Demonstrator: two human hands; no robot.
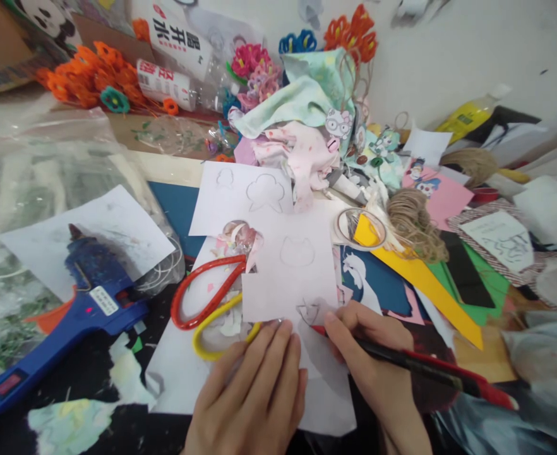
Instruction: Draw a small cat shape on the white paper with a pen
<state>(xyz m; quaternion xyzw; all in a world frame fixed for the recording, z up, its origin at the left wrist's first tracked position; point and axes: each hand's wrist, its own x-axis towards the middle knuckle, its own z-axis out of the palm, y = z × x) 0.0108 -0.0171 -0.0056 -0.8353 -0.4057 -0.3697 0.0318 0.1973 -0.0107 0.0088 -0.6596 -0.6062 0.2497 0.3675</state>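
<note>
My right hand is closed round a red and black pencil, whose tip touches the lower right of a white paper. A small pencil drawing shows at the tip, and a faint outline with two pointed corners lies higher on the sheet. My left hand rests flat at the paper's lower edge, fingers stretched out and close to each other. Red and yellow handled scissors lie to its upper left, partly under paper. Behind is another sheet with a cloud-like outline.
A blue glue gun lies at the left, by a plastic bag. Fabric scraps and orange pipe-cleaner flowers are piled behind. To the right are a tape roll, twine and a dark phone.
</note>
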